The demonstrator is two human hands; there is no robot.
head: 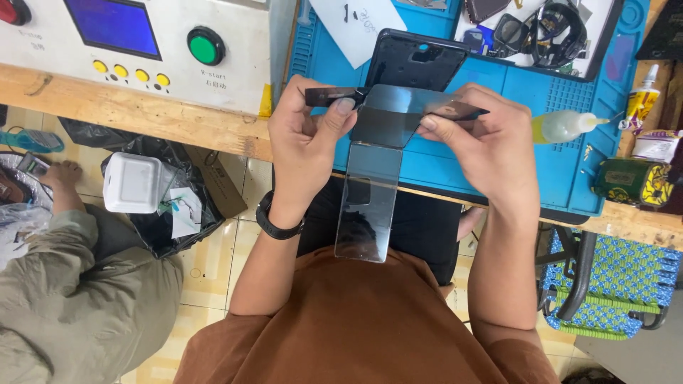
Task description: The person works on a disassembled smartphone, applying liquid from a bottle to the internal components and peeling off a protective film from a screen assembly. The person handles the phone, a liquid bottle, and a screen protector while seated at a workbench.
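A wooden tabletop [178, 121] carries a white control box [142, 43] with a green button at left and a blue work mat [555, 135] at right; a clear squeeze bottle [565, 126] lies on the mat.

A wooden counter [142, 117] runs across the scene, carrying a blue work mat [569, 107]. Below lies a pale tiled floor [213, 249]. A chair with a blue-green woven seat [612, 284] stands at the right.

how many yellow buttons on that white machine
4 small yellow buttons on the white machine, in a slanting row below its blue screen. More may lie beyond the picture's top edge.
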